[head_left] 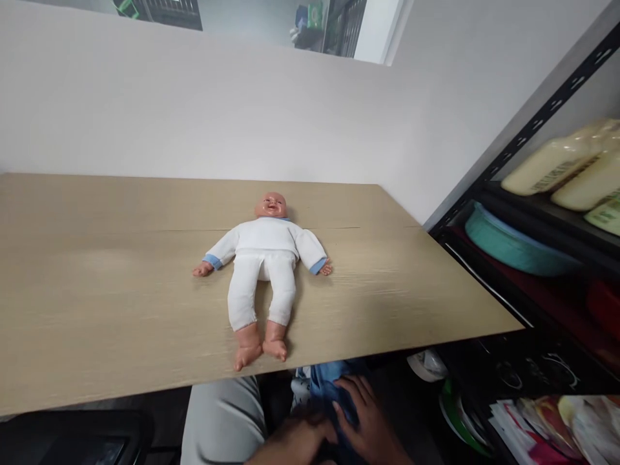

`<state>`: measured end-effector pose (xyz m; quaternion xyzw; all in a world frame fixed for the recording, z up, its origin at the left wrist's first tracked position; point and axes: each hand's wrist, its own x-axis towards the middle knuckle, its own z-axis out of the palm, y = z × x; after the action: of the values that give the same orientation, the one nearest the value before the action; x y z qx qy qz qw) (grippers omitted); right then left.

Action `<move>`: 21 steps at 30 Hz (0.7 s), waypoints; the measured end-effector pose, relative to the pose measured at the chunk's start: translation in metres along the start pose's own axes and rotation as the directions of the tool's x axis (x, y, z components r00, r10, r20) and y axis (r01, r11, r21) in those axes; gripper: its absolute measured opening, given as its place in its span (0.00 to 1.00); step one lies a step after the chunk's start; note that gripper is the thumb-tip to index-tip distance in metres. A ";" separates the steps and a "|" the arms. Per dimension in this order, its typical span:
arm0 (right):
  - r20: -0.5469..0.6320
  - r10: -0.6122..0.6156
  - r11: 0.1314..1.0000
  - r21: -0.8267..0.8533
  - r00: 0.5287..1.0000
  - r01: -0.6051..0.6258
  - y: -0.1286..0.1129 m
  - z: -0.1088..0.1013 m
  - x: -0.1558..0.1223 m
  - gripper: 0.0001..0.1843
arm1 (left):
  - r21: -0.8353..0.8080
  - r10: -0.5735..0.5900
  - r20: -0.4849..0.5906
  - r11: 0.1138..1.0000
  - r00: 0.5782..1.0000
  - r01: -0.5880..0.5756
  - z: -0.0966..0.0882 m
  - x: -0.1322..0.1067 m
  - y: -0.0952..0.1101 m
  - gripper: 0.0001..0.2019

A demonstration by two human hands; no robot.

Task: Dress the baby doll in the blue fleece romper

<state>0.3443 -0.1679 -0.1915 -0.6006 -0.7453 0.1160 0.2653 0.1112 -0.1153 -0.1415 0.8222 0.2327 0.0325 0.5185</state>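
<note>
Below the table's front edge, over the lap, my right hand [365,413] lies over a bunched blue cloth [329,374], its fingers bent onto the fabric with the thumb apart. Beside it, my left hand [298,439] reaches in low from the left; blur and shadow hide its fingertips. A small piece of white patterned fabric [301,387] shows next to the blue cloth. On the table [121,310] a baby doll [266,236] lies on its back in a white top and trousers with blue cuffs, its bare feet toward me. Neither hand touches the doll.
A white wall [217,110] with a window opening stands behind the table. At right, a black shelf rack [527,129] holds cream bottles [547,168] and a teal basin [518,248]. Packets [557,426] sit lower right; a black chair [72,439] stands lower left.
</note>
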 end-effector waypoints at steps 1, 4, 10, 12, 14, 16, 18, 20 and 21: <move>0.088 0.036 0.999 0.012 0.995 -0.037 -0.003 0.003 0.000 0.22 | -0.028 -0.124 -0.063 0.992 0.990 0.122 0.003 -0.008 -0.012 0.15; 0.266 0.103 0.995 -0.008 0.958 -0.104 -0.012 0.019 0.002 0.28 | -0.114 -0.332 -0.214 0.942 0.919 0.314 0.009 -0.033 -0.046 0.14; 0.314 0.222 0.975 -0.092 0.923 -0.203 -0.011 0.046 0.017 0.15 | -0.266 -0.401 -0.438 0.913 0.804 0.311 0.020 -0.045 -0.091 0.22; 0.246 0.200 0.979 -0.011 0.949 -0.203 -0.009 0.046 0.020 0.13 | -0.352 -0.441 -0.463 0.887 0.769 0.297 0.025 -0.037 -0.100 0.26; 0.157 0.172 0.974 0.123 0.972 -0.192 -0.010 0.040 0.023 0.15 | -0.463 -0.472 -0.429 0.847 0.770 0.262 0.031 -0.027 -0.107 0.30; 0.086 0.162 0.965 0.196 0.983 -0.176 -0.013 0.031 0.025 0.16 | -0.545 -0.480 -0.376 0.806 0.793 0.229 0.035 -0.015 -0.111 0.34; 0.048 0.173 0.973 0.144 0.984 -0.178 -0.020 0.019 0.026 0.15 | -0.572 -0.478 -0.349 0.790 0.806 0.221 0.037 -0.003 -0.114 0.34; 0.071 0.168 0.984 0.055 0.983 -0.172 -0.031 0.008 0.025 0.20 | -0.557 -0.482 -0.350 0.796 0.803 0.235 0.037 0.009 -0.118 0.34; 0.120 0.145 0.988 0.030 0.982 -0.150 -0.037 0.004 0.023 0.26 | -0.547 -0.485 -0.352 0.801 0.800 0.245 0.036 0.014 -0.120 0.35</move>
<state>0.3078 -0.1543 -0.1705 -0.6410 -0.7106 0.1851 0.2234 0.0921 -0.0970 -0.2650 0.5722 0.4962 0.1854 0.6261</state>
